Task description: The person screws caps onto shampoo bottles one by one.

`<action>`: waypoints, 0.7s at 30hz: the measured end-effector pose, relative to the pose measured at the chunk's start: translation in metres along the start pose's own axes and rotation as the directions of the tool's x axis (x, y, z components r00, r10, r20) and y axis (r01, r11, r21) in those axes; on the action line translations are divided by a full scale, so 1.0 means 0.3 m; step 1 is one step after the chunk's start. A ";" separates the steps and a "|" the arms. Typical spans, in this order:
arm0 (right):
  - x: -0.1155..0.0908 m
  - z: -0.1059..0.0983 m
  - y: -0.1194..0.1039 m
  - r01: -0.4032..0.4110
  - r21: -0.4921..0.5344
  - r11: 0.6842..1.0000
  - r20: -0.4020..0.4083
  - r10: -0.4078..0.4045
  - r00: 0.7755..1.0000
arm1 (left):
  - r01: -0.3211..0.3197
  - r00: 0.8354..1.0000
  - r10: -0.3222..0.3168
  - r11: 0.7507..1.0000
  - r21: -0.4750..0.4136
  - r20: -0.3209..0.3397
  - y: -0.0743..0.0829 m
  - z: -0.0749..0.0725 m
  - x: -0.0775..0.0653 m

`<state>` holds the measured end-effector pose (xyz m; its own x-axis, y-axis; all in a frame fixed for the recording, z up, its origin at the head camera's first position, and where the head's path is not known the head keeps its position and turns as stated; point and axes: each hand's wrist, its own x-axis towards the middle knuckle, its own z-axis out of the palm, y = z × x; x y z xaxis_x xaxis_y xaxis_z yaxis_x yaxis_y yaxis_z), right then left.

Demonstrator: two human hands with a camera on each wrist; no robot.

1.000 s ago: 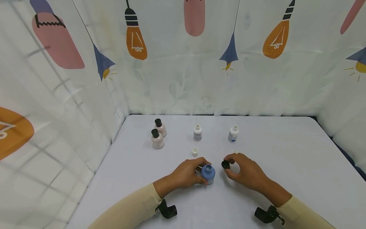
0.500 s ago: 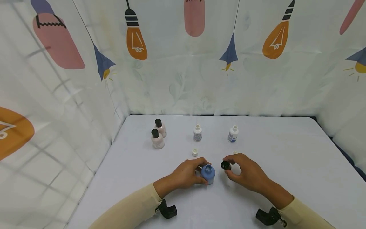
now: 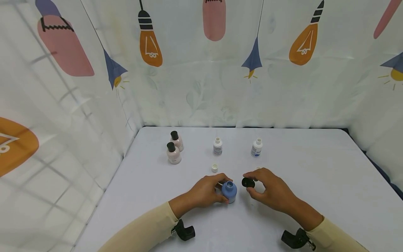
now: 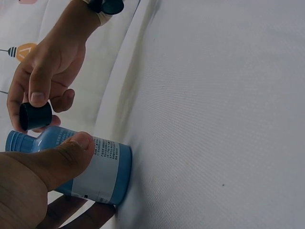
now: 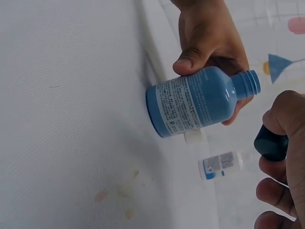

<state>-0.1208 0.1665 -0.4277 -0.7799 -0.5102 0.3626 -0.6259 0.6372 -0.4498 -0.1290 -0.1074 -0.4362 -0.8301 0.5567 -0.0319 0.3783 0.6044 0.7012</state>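
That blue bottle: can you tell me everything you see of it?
The blue bottle looks like smooth plastic, with rounded shoulders, a narrow threaded neck and a pale label with small dark print. Its mouth is open. It is about upright, on or just above the white table. The left hand grips its body from the side.

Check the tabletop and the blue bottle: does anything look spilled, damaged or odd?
Yes: in the right wrist view, faint brownish patches stand out against the white tablecloth; whether spill or stain, I cannot tell. The blue bottle shows no visible damage.
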 end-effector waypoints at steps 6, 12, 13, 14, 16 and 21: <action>0.006 0.001 -0.004 0.027 -0.002 1.000 -0.014 -0.027 1.000 | -0.001 1.000 0.001 1.000 0.004 -0.001 -0.001 0.000 0.001; 0.013 0.003 -0.002 0.068 0.015 0.998 -0.032 -0.068 0.997 | -0.005 1.000 0.006 1.000 0.007 -0.001 -0.002 0.000 0.003; 0.013 0.003 -0.002 0.074 0.015 0.997 -0.033 -0.073 0.997 | -0.006 1.000 0.006 1.000 0.008 -0.001 -0.003 0.000 0.003; 0.014 0.002 -0.002 0.083 0.015 0.996 -0.037 -0.083 0.996 | -0.007 1.000 0.007 1.000 0.009 -0.001 -0.003 0.000 0.004; 0.015 0.001 -0.003 0.097 0.014 0.995 -0.042 -0.097 0.994 | -0.006 1.000 0.006 1.000 0.010 0.000 -0.005 0.002 0.004; 0.018 0.000 -0.012 0.094 0.019 0.995 -0.032 -0.093 0.995 | -0.005 1.000 0.005 1.000 0.007 0.001 -0.005 0.002 0.002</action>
<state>-0.1226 0.1616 -0.4241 -0.7178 -0.5486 0.4288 -0.6962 0.5757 -0.4289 -0.1298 -0.1077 -0.4377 -0.8278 0.5603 -0.0293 0.3854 0.6057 0.6962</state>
